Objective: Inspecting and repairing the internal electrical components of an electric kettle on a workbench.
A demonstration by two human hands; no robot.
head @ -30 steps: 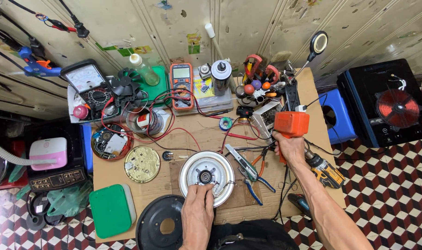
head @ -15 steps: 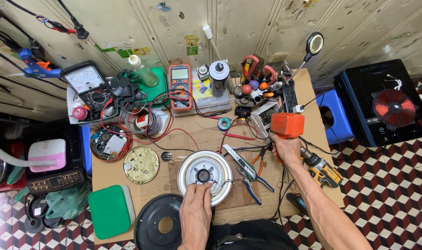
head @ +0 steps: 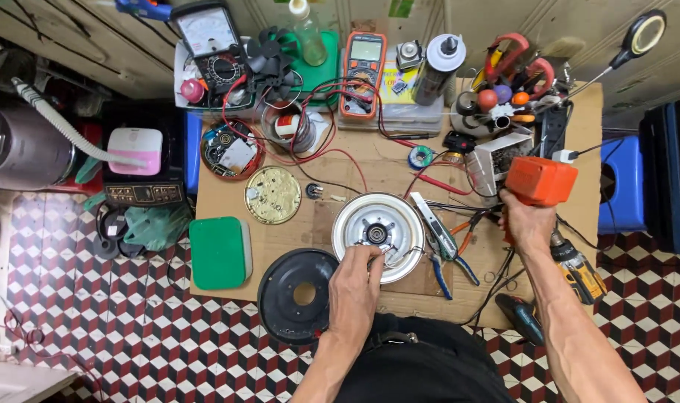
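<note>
In the head view, the left hand (head: 352, 281) lay over the near rim of a round silver metal housing (head: 378, 233) that sat flat on the brown cardboard sheet (head: 370, 168) covering the bench. Its fingers were curled and pinched at small wires on the housing's near edge. The right hand (head: 525, 222) was closed around the grip of an orange power tool (head: 540, 180), held upright at the right side of the cardboard, well apart from the housing.

Just near-left of the housing, a black round plate (head: 299, 293) with a central hole overhung the cardboard's near edge. A green rectangular lid (head: 220, 252) lay further left, and a brass-coloured disc (head: 273, 195) sat beyond it. A red-rimmed round part (head: 231, 151) holding a circuit board lay beside the disc's far side.

Between the housing and the right hand lay pliers (head: 446, 246) with blue and orange handles. Along the far wall stood an analogue meter (head: 208, 33) with a white dial face, an orange digital meter (head: 362, 73) with a grey screen, a clear bottle (head: 308, 33) on a green pad, and a grey spray can (head: 437, 69) resting on a yellow printed card (head: 396, 82) atop a clear plastic box. Red and black leads looped across the cardboard. A yellow-and-black drill (head: 578, 266) lay at the right edge.
</note>
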